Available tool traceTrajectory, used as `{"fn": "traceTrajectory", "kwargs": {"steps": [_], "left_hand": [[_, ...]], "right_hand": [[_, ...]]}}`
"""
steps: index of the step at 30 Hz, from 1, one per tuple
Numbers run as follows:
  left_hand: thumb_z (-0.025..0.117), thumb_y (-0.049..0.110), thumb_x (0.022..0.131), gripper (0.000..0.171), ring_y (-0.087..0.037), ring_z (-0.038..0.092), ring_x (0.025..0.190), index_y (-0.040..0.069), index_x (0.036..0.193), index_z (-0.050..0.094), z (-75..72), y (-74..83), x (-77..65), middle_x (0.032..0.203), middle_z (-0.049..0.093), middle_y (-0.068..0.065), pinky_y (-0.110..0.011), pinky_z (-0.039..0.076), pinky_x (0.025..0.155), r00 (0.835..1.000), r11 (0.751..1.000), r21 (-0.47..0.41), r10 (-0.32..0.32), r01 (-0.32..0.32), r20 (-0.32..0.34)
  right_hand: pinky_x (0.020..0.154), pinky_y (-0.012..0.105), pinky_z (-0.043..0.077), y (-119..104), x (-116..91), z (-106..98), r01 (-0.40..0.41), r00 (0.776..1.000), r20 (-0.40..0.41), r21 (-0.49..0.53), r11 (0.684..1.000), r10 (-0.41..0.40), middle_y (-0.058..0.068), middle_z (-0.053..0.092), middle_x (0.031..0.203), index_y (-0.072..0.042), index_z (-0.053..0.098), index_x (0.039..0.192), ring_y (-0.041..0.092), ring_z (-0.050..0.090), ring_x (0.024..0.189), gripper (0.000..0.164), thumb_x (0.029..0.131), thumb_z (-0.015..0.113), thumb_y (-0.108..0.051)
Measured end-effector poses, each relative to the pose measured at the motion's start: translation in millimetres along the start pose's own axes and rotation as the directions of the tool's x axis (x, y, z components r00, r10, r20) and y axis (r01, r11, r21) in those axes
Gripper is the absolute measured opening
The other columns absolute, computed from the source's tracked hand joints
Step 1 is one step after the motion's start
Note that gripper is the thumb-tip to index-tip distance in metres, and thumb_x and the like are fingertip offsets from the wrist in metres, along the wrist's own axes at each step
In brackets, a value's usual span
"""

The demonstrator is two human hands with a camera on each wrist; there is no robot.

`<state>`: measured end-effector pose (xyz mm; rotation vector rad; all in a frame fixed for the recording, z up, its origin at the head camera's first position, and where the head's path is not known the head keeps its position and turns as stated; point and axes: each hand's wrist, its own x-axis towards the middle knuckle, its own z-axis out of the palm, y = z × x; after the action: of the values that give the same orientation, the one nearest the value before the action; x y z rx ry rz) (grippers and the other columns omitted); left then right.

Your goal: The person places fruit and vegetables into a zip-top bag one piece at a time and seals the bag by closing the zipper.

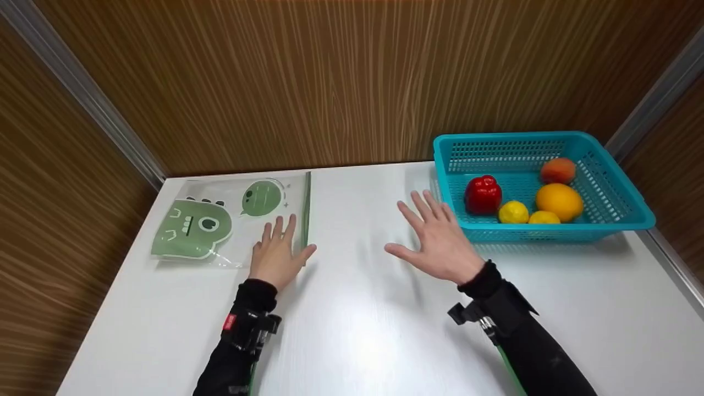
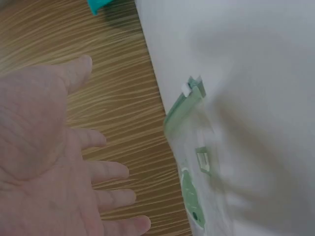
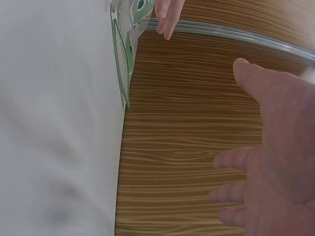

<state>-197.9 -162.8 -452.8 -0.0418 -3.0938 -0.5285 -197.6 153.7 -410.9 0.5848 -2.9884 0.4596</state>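
My left hand (image 1: pixel 276 253) hovers over the near right part of a clear zip bag (image 1: pixel 236 192) printed with green cartoon monsters. Its fingers are spread and hold nothing. The bag lies flat at the table's back left, its green slider edge (image 2: pixel 184 105) toward the middle. Spread wide with bare fingers, my right hand (image 1: pixel 440 245) is just left of a teal plastic basket (image 1: pixel 550 228). Inside the basket lie a red bell pepper (image 1: pixel 483 194), a peach (image 1: pixel 557 171), an orange (image 1: pixel 559 202) and two yellow lemons (image 1: pixel 513 212), one partly hidden by the front rim.
The white table (image 1: pixel 352 313) backs onto a wood-grain panel (image 1: pixel 330 82). Similar panels with metal corner strips (image 1: pixel 99 93) stand at the left and right. The basket takes up the back right corner.
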Motion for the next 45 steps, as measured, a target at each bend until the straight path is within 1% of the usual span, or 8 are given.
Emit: {"fn": "traceTrajectory", "kwargs": {"steps": [4,10,20,28,31,36,40,45], "left_hand": [[0.053,0.054,0.089,0.076,-0.041,0.038,0.137,0.014,0.149,0.03,6.8,-2.3,13.2,0.15,0.037,-0.023,-0.061,0.041,0.099,1.0,0.999,0.034,-0.02,0.02,0.012],[0.06,0.05,0.086,0.079,-0.043,0.042,0.133,0.01,0.147,0.033,12.7,-3.4,28.2,0.147,0.039,-0.026,-0.058,0.045,0.097,0.998,0.995,0.088,-0.056,0.053,0.03],[0.059,0.054,0.085,0.085,-0.042,0.058,0.114,0.001,0.145,0.033,9.2,0.8,33.4,0.135,0.052,-0.027,-0.048,0.047,0.097,0.983,0.967,0.244,-0.105,0.066,0.151],[0.063,0.043,0.082,0.077,-0.034,0.066,0.101,-0.005,0.139,0.041,13.4,6.3,25.9,0.113,0.067,-0.022,-0.042,0.053,0.084,0.995,0.944,0.327,-0.063,0.035,0.075],[0.067,0.03,0.078,0.058,-0.034,0.068,0.093,-0.008,0.121,0.057,14.5,7.1,22.9,0.1,0.07,-0.02,-0.041,0.054,0.079,1.0,0.948,0.319,-0.021,0.014,0.018],[0.067,0.01,0.074,0.016,-0.032,0.069,0.081,0.0,0.085,0.071,12.6,9.8,21.8,0.085,0.073,-0.016,-0.041,0.055,0.071,0.998,0.939,0.343,0.043,-0.025,-0.043],[0.066,0.007,0.076,0.012,-0.033,0.07,0.081,0.001,0.085,0.073,10.9,13.0,24.1,0.086,0.073,-0.016,-0.041,0.056,0.07,0.998,0.945,0.328,0.016,0.005,-0.063],[0.063,0.005,0.077,0.013,-0.037,0.07,0.083,-0.003,0.083,0.071,4.1,17.9,21.5,0.087,0.073,-0.02,-0.045,0.056,0.073,0.992,0.982,0.164,-0.083,0.097,-0.091]], "right_hand": [[0.119,0.06,0.011,-7.8,11.6,9.7,0.018,1.0,0.003,0.012,1.0,-0.018,0.007,0.017,0.162,-0.027,0.023,0.151,0.032,0.01,0.151,0.089,0.081,0.038,-0.079],[0.118,0.059,0.017,-16.9,31.6,24.8,0.045,0.999,-0.006,0.039,0.998,-0.045,0.01,0.025,0.159,-0.023,0.028,0.15,0.032,0.015,0.15,0.083,0.085,0.04,-0.074],[0.114,0.057,0.028,-33.9,67.4,44.4,0.109,0.993,-0.035,0.034,0.993,-0.108,0.015,0.045,0.147,-0.016,0.041,0.144,0.034,0.032,0.143,0.073,0.09,0.043,-0.065],[0.111,0.054,0.034,-43.8,83.5,60.4,0.13,0.991,-0.041,0.032,0.991,-0.129,0.013,0.054,0.137,-0.014,0.048,0.138,0.034,0.041,0.138,0.067,0.091,0.045,-0.061],[0.109,0.053,0.036,-47.1,87.5,64.2,0.136,0.989,-0.057,0.031,0.99,-0.134,0.012,0.058,0.134,-0.013,0.051,0.135,0.033,0.044,0.135,0.065,0.09,0.047,-0.06],[0.102,0.05,0.043,-49.6,93.9,69.0,0.133,0.988,-0.092,0.056,0.99,-0.128,0.012,0.062,0.127,-0.011,0.054,0.131,0.031,0.052,0.126,0.059,0.09,0.052,-0.054],[0.094,0.044,0.049,-52.0,102.0,74.5,0.103,0.991,-0.103,0.151,0.983,-0.088,0.015,0.065,0.119,-0.009,0.056,0.128,0.03,0.058,0.114,0.053,0.089,0.058,-0.045],[0.092,0.042,0.05,-56.2,112.1,77.7,0.014,0.999,-0.042,0.34,0.94,0.001,0.017,0.066,0.116,-0.007,0.056,0.126,0.03,0.061,0.11,0.051,0.088,0.06,-0.04]]}}
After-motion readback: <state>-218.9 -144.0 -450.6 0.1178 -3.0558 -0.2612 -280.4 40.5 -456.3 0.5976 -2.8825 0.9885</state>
